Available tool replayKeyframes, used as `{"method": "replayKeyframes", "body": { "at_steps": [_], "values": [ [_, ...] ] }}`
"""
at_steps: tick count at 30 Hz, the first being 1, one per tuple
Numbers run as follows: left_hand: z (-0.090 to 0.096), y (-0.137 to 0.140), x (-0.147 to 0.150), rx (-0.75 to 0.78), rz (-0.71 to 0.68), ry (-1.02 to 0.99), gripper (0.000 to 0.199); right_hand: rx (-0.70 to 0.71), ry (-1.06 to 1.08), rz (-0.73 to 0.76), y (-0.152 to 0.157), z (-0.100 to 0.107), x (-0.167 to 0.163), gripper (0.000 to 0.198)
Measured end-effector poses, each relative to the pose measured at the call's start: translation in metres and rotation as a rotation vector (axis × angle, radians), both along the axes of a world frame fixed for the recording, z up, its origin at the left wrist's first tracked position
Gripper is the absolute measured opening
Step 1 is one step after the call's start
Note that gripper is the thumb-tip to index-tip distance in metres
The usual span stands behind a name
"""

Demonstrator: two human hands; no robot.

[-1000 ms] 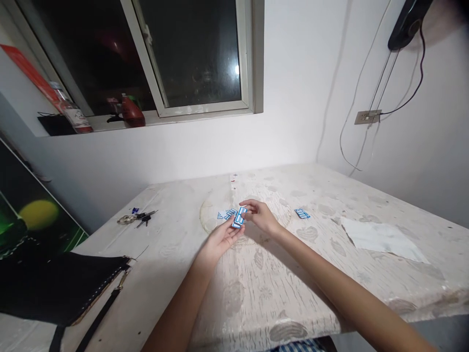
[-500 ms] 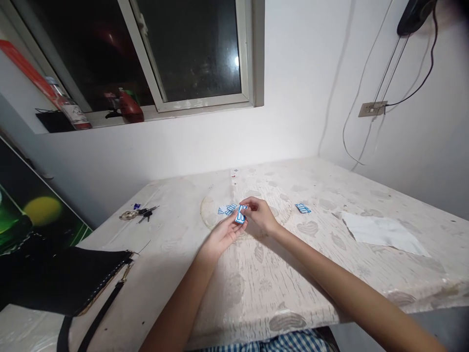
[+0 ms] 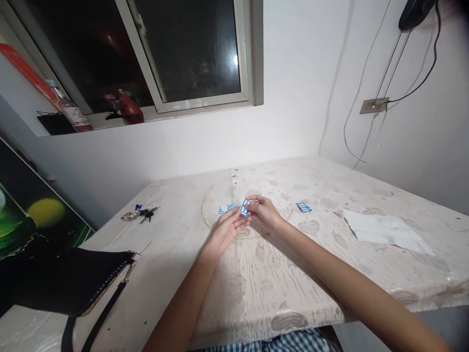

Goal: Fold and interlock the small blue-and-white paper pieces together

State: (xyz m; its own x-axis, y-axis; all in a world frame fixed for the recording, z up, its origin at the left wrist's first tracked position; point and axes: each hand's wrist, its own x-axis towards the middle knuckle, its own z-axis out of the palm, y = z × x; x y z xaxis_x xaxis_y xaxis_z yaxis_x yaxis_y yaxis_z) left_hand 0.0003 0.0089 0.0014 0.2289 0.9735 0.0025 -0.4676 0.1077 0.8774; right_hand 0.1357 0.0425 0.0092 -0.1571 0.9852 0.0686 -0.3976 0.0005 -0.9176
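Observation:
Between the thumb and fingers of my right hand (image 3: pixel 264 211) is a small blue-and-white card (image 3: pixel 245 207), tilted above the table. My left hand (image 3: pixel 227 231) lies just left of it, palm turned up and fingers stretched out. Its fingertips are close to the card's lower left edge; whether they touch it I cannot tell. Behind my left fingers, more blue-and-white cards (image 3: pixel 229 207) lie on the table, partly covered. Another blue-and-white card (image 3: pixel 304 207) rests apart to the right of my right hand.
The table (image 3: pixel 293 274) has a patterned plastic cover. On its left are keys (image 3: pixel 147 213) and a black bag (image 3: pixel 69 281) with a strap. A white cloth or paper (image 3: pixel 388 232) lies at the right. Bottles (image 3: pixel 131 107) stand on the window sill behind.
The card has shifted slightly up and right in my right fingers. My left thumb and fingers have loosened from it and spread apart.

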Motion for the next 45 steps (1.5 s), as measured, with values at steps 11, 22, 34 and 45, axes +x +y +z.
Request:
{"method": "replayKeyframes", "body": {
  "at_steps": [11,22,34,45],
  "values": [
    [-0.002,-0.003,0.007,0.115,0.055,0.110,0.027,-0.025,0.100,0.032,-0.004,0.000,0.001,0.028],
    [0.001,-0.005,0.011,0.078,0.111,0.090,0.021,0.138,0.022,-0.023,-0.005,-0.003,0.000,0.034],
    [0.009,0.018,-0.026,0.006,0.651,-0.143,0.007,0.634,-0.858,-0.032,0.026,-0.035,0.007,0.028],
    [0.000,0.021,-0.022,-0.038,0.594,-0.148,0.008,0.919,-1.324,-0.015,0.021,-0.036,-0.005,0.020]
  ]
}}
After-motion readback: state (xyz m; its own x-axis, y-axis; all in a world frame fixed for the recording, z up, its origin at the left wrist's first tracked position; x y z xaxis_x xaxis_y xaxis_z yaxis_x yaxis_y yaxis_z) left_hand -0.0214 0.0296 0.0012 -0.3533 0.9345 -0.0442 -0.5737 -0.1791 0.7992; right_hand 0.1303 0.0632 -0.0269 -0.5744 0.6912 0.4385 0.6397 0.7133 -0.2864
